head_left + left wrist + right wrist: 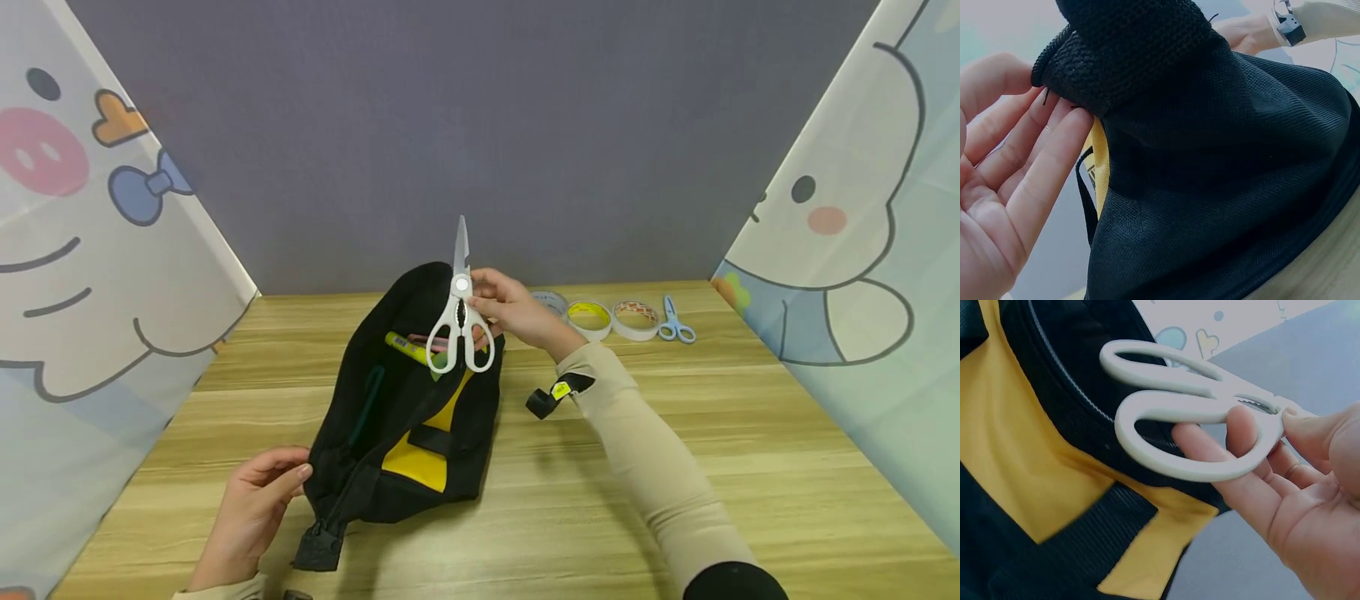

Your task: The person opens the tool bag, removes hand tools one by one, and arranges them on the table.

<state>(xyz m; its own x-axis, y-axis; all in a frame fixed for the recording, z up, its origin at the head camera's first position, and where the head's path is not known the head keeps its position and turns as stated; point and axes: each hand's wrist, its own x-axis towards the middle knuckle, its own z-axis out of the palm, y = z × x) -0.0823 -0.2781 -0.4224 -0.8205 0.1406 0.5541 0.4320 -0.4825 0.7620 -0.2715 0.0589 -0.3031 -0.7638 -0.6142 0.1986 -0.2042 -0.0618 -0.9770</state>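
A black fabric bag with yellow panels [474, 442] stands on the table, its zipped top spread apart. My left hand [251, 512] pinches the bag's near-left edge between thumb and fingers; the left wrist view shows its fingertips [1082, 119] on the black fabric. Over the bag's opening my right hand [513, 308] holds white-handled scissors [461, 285] near the pivot, blades upward. In the right wrist view, fingers pass by one loop of the scissors [1129, 431]. Inside the bag lie a yellow-green tube [407, 347], something pink and a dark teal strip [365, 408].
Right of the bag, along the table's back edge, are a clear tape roll [551, 302], a yellow-cored roll [590, 319], a white roll with a printed core [636, 321] and small blue scissors [676, 325]. A grey panel [480, 133] and patterned side sheets surround the table.
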